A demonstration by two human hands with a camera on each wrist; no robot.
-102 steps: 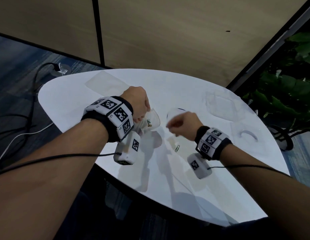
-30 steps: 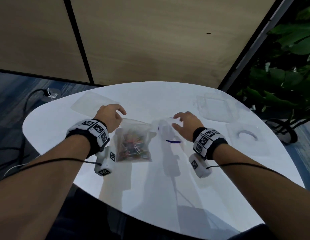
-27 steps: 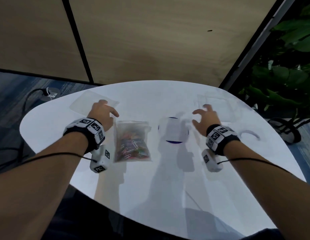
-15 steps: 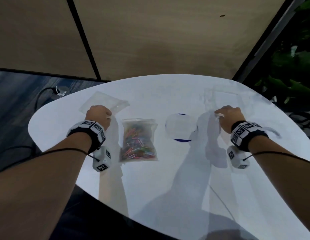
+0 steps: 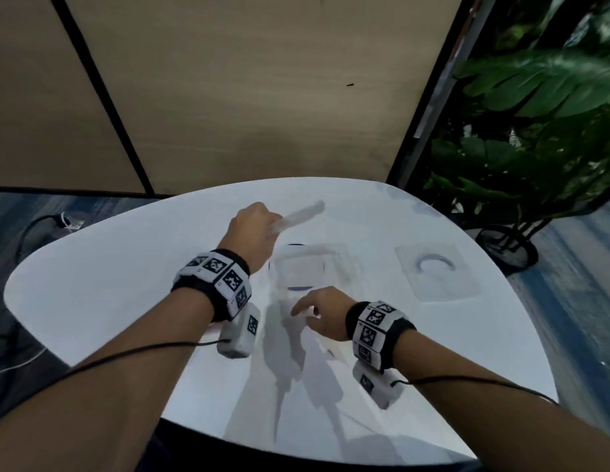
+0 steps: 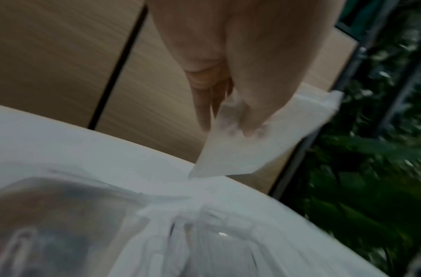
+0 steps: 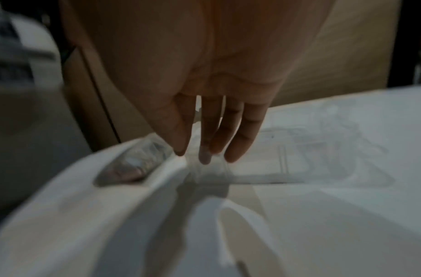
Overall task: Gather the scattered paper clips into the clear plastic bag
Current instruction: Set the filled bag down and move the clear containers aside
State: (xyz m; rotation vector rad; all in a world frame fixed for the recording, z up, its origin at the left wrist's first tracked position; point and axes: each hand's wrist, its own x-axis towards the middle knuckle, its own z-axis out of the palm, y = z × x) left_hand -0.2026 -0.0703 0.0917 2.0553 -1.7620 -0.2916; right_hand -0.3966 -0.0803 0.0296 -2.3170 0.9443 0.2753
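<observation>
My left hand (image 5: pixel 254 229) is raised over the white table (image 5: pixel 92 284) and pinches an empty clear plastic bag (image 5: pixel 302 212), also seen hanging from its fingertips (image 6: pixel 252 142). My right hand (image 5: pixel 315 313) is low near the table's middle. Its thumb and fingertips (image 7: pixel 204 159) close on the bunched edge of a second clear plastic piece (image 7: pixel 299 161). That piece lies over a blue-rimmed white disc (image 5: pixel 302 270). A blurred clear packet with brownish contents (image 6: pixel 50 221) lies under my left wrist; my left arm hides it in the head view. No loose clip is clearly visible.
A clear blister pack holding a white ring (image 5: pixel 434 269) lies at the right of the table. A potted plant (image 5: pixel 535 131) stands past the right edge. Wood wall panels rise behind. Cables lie on the floor at the left (image 5: pixel 34 229).
My left hand has lifted an empty clear bag from the back left. My right hand has come from the back right to the middle with clear plastic. The filled bag has gone behind my left arm.
</observation>
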